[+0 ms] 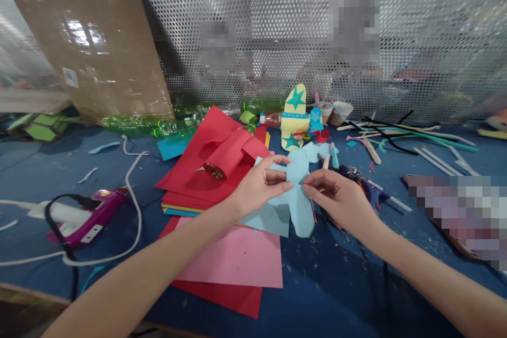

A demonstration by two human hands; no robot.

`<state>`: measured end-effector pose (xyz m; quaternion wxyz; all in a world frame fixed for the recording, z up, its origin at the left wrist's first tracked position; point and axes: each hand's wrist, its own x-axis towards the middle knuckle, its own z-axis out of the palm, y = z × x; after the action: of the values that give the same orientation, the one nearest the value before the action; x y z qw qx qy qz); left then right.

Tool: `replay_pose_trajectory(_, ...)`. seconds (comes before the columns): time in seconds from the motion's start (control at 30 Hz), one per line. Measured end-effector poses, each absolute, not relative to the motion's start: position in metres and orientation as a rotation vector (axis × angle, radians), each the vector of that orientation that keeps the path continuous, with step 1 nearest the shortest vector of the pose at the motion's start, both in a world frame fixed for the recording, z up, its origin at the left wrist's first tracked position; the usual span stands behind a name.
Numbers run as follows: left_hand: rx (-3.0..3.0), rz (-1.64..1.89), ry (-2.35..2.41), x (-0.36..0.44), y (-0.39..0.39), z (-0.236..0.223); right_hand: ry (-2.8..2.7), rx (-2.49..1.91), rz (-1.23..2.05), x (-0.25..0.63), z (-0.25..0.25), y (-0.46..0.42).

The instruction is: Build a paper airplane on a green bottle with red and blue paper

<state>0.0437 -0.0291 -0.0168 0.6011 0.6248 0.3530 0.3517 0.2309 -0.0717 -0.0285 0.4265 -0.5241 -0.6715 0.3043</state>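
Note:
Both hands hold a light blue paper cutout [301,216], long and rounded at its ends, with a narrow waist. My left hand [263,182] pinches its left edge near the waist. On the other side, the fingertips of my right hand [336,193] are pressed together at the waist. Behind the cutout stands a yellow paper shape with teal stars [295,111]. Under my left hand lies a light blue sheet [273,216] on a stack of coloured paper. A red paper-wrapped bottle [229,153] rests on that stack.
A purple power strip [95,216] with cables lies at left. Glue gun [372,187] and glue sticks [435,161] are at right, near a pixelated flat object [455,216]. Green plastic bottles [130,122], a cardboard sheet [95,53] and perforated metal wall [277,26] stand behind.

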Motion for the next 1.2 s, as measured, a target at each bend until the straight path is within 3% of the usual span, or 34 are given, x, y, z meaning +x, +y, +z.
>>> replay_pose_trajectory(0.27,1.436,0.854,0.852,0.041,-0.026,-0.016,-1.776,-1.261,0.745,0.232,-0.026,-0.072)
replay_pose_trajectory(0.53,1.354,0.793,0.814,0.043,-0.028,-0.014,-1.864,-1.216,0.486,0.233,-0.021,-0.077)
replay_pose_trajectory(0.7,1.289,0.762,0.667,0.047,-0.033,-0.012,-1.692,-1.313,0.591,0.234,-0.023,-0.072)
replay_pose_trajectory(1.2,1.258,0.829,0.813,0.050,-0.034,-0.022,-1.643,-1.272,0.729,0.229,-0.027,-0.072)
